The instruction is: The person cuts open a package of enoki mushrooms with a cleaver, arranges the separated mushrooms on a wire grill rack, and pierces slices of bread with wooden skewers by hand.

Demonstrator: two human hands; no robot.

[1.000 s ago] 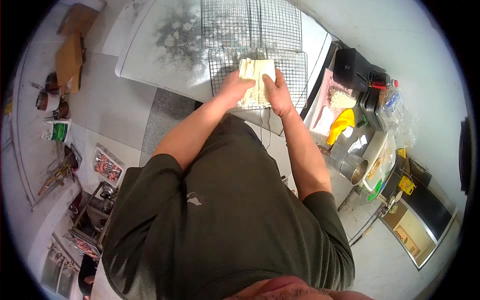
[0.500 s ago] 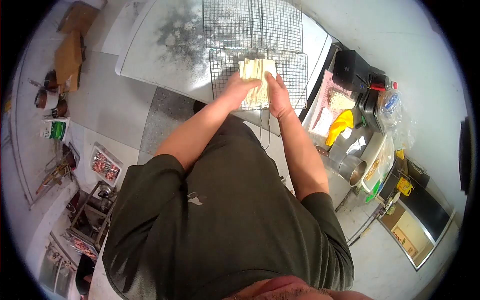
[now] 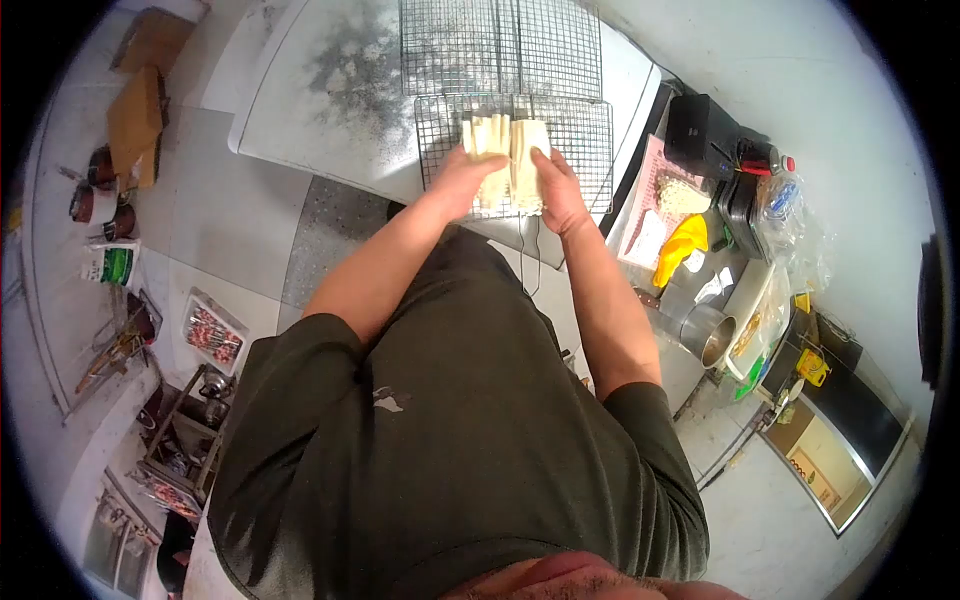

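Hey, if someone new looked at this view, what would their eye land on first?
Probably the pale strips, in two bunches held by the left hand and right hand over the nearer wire rack, at top centre. Next, perhaps the bright yellow item on the right, then the dark shirt filling the lower middle, with a pale mark on its front.

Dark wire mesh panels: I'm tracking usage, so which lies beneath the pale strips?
The dark wire mesh panel nearer the person's torso; the farther one lies beyond the pale strips.
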